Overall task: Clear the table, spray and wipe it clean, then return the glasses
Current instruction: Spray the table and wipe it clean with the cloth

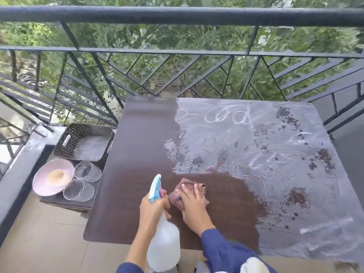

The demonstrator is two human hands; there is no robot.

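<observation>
Near the front edge of the dark brown table (137, 134), the right hand (194, 205) lies flat, fingers spread, on a crumpled reddish-brown cloth (184, 191) that rests on the wiped dark part, while the left hand (152, 210) just left of it has its fingers curled around the neck of one translucent spray bottle (163, 241) with a blue trigger. White foam smears cover the table's right and far parts. Left of the table, on a lower dark surface, two clear glasses (86, 170) lie beside one pink bowl (53, 177) and one dark perforated basket (84, 142), all before the black railing (177, 15).
</observation>
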